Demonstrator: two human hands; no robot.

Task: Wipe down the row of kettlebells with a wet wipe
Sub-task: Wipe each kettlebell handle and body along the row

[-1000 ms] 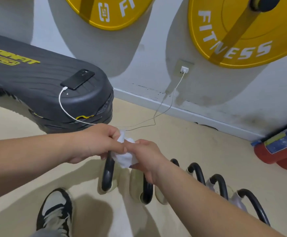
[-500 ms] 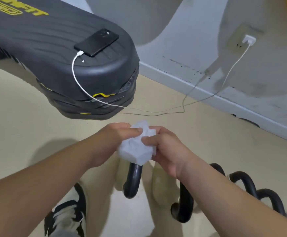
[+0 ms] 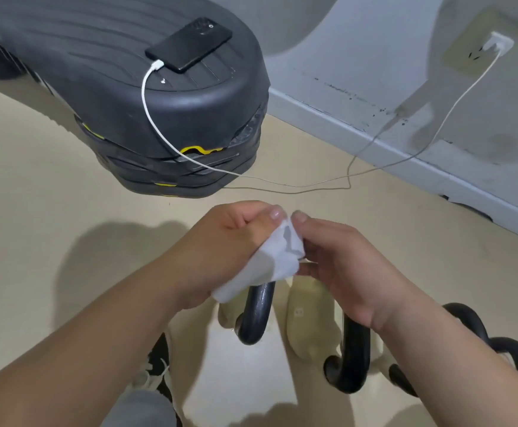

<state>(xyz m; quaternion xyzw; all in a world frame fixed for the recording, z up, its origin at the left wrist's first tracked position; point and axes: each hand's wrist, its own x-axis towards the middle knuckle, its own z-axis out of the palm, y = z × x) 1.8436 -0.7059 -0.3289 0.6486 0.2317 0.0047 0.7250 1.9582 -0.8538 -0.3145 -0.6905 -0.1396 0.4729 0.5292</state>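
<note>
Nothing legible shows: no word, brand, number or sign can be read anywhere. The only candidate is a small mark on the side of the pale kettlebell (image 3: 310,325) in the near row, just right of the leftmost black handle, and it is too small and blurred to make out.

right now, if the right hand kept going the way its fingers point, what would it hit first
The right hand points up and left into the wet wipe it pinches. Directly beyond that is the left hand, gripping the same wipe, so it would probably meet that hand's fingers next.
</note>
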